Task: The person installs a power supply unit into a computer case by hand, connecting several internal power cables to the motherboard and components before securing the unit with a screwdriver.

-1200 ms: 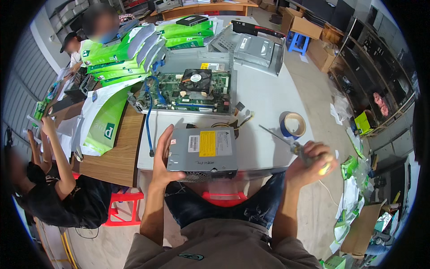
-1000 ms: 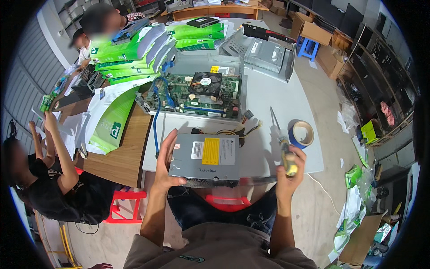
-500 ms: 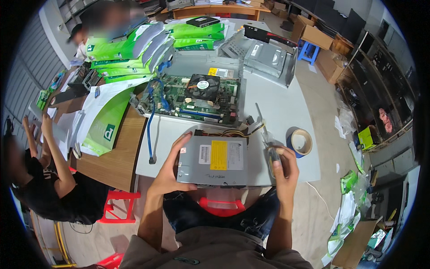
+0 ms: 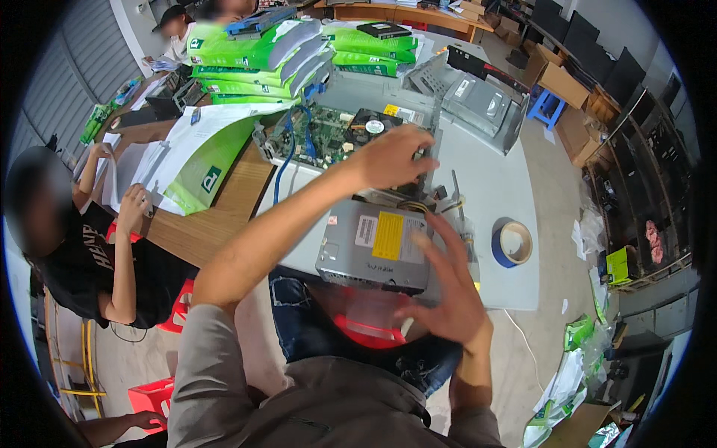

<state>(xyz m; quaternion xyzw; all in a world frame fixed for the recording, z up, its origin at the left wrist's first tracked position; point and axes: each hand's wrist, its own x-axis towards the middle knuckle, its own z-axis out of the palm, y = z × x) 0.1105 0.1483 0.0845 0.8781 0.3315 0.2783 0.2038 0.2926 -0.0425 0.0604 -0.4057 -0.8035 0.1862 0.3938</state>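
I hover my left hand [image 4: 392, 158] half-curled, contents unclear, and spread my right hand [image 4: 453, 290], seemingly empty, perhaps to steady the yellow-labelled grey metal power supply [image 4: 370, 257] on the white surface [image 4: 497, 194].

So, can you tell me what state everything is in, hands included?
Power supply: casing closed, labelled face up.
Screwdriver: beside the power supply, partly hidden.
Computer case: open, insides exposed.
Cooling fan: mounted inside, partly hidden.
Tape roll: lying flat.
Green paper packs: stacked.
Cardboard box: flaps open.
Left hand: over the case, fingers bent, grip unclear.
Right hand: open, fingers spread.
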